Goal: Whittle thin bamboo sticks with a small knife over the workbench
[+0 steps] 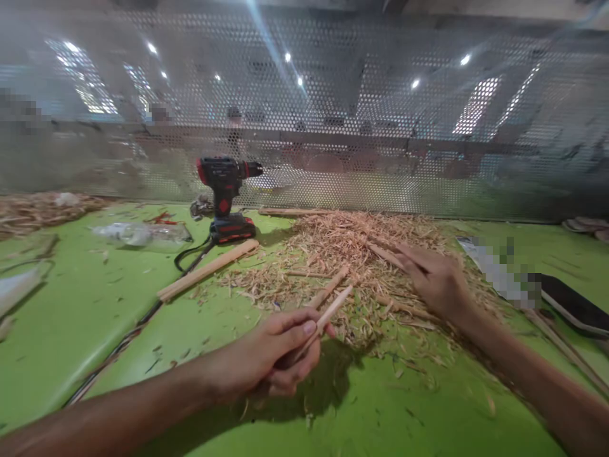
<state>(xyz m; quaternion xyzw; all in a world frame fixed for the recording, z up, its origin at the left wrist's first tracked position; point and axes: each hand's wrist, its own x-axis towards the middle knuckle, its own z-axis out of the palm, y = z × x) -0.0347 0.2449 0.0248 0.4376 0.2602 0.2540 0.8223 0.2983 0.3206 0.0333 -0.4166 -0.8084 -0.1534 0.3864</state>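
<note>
My left hand (295, 355) is closed around a slim, pale wooden stick (335, 306), thumb on top, its bare end pointing up and to the right. Just behind it, a second wooden stick (330, 287) lies with one end in a heap of wood shavings (352, 238). My right hand (440, 279) is stretched over the right side of the heap. Its fingers appear closed on a thin wooden piece (384, 254) that points left into the shavings; blur hides the exact grip.
A black and red cordless drill (226, 197) stands upright behind a thick wooden rod (209, 270). Dark cables (118, 352) cross the green tabletop (61, 330). A clear plastic bag (137, 233) lies left, a dark phone-like object (575, 303) right. A perforated metal screen (323, 127) closes the back.
</note>
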